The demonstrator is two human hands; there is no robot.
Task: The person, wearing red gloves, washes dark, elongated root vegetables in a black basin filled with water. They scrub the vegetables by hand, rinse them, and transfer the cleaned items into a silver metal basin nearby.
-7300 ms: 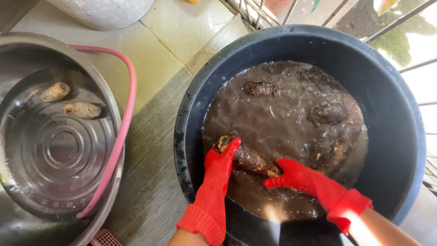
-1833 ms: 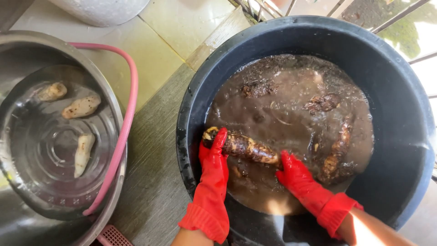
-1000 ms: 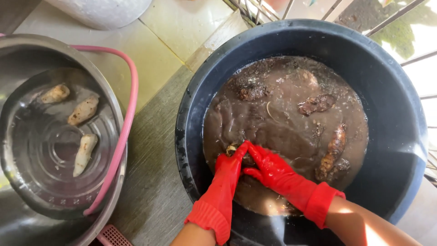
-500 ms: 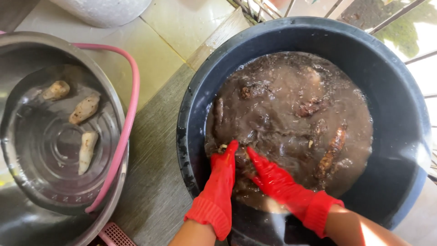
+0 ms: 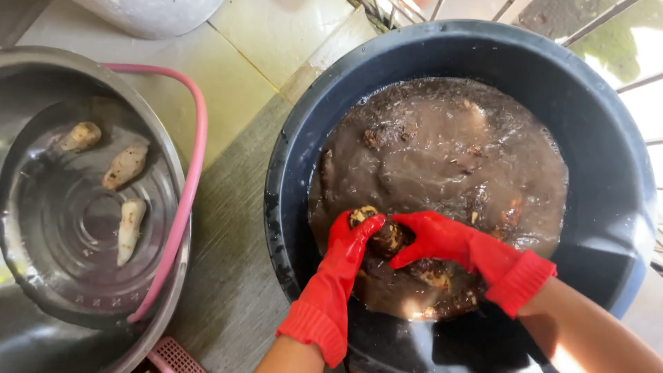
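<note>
Both my hands wear red rubber gloves and meet over the near side of a big dark basin (image 5: pixel 621 207) filled with muddy brown water. My left hand (image 5: pixel 349 242) and my right hand (image 5: pixel 435 238) together grip one muddy root (image 5: pixel 383 235) just at the water's surface. More dirty roots (image 5: pixel 387 135) poke out of the murky water farther back. To the left a wide steel bowl (image 5: pixel 41 304) holds three pale, washed roots (image 5: pixel 126 166) lying in shallow clear water.
A pink hose (image 5: pixel 186 200) curves along the steel bowl's right rim. Pale floor tiles (image 5: pixel 262 41) lie behind, with a white container (image 5: pixel 152 10) at the top edge and a metal grille (image 5: pixel 594 27) at the top right. A pink basket corner (image 5: pixel 173 356) shows below.
A third washed root has appeared in the steel bowl. Both hands dipped into the muddy water, came close together, and now hold a root raised at the surface.
</note>
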